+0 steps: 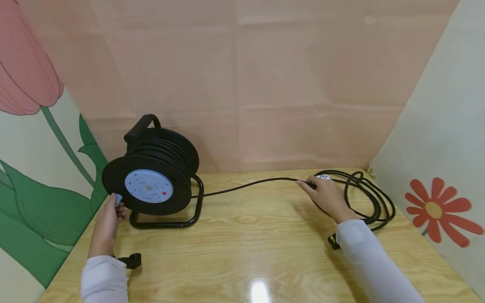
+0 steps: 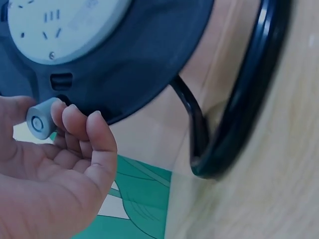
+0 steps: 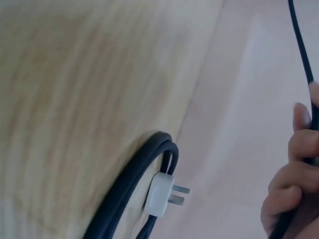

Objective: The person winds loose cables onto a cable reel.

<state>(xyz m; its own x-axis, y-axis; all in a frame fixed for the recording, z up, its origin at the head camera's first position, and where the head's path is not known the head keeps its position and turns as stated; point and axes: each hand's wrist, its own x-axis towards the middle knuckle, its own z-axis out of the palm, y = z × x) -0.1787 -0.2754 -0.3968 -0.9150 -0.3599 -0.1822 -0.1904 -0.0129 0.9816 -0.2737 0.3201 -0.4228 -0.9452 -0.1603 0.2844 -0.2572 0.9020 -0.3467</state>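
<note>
A black cable reel (image 1: pixel 181 185) with a pale blue socket face (image 1: pixel 149 186) stands on the left of the table, on a tubular frame. At the lower left of its disc, my left hand (image 1: pixel 107 225) pinches a small grey knob (image 2: pixel 42 118) between thumb and fingers. From the reel, a black cable (image 1: pixel 246 185) runs right across the table to my right hand (image 1: pixel 327 197), whose fingers curl round it. Beside that hand lie loose cable loops (image 1: pixel 379 206). A white plug (image 3: pixel 158 194) with metal prongs lies against the loops in the right wrist view.
The wooden table (image 1: pixel 235 248) meets a pink sheet (image 1: pixel 284 84) at the back. Walls with painted flowers flank both sides. Dark straps or bands show at the left wrist (image 1: pixel 130 261) and the right wrist (image 1: pixel 333 241).
</note>
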